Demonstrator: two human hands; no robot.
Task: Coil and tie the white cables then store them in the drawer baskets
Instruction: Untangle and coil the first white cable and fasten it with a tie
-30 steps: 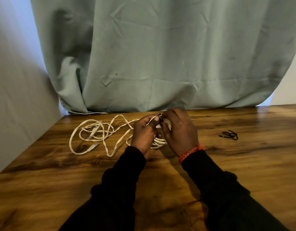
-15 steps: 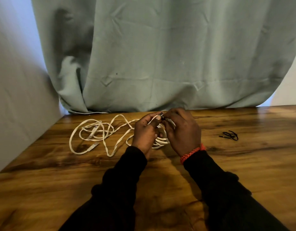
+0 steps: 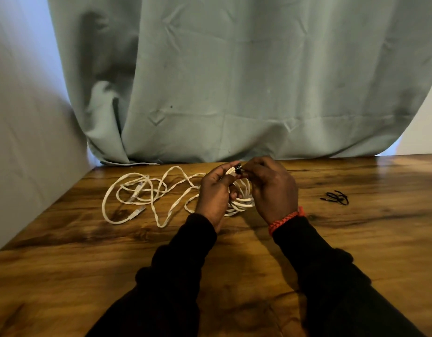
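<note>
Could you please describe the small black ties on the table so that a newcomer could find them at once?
Start at the wooden table and look to its right side, past the right hand. The black ties lie there alone in a small tangle, thin and dark, unlike the long white cable on the left.

From my feed the scene is dim and warm. Cool daylight leaks round the pale green curtain (image 3: 246,81), leaving glare on the glossy brown wooden table (image 3: 392,171). Black sleeves (image 3: 176,276) lose detail; wide-angle edges bow.
</note>
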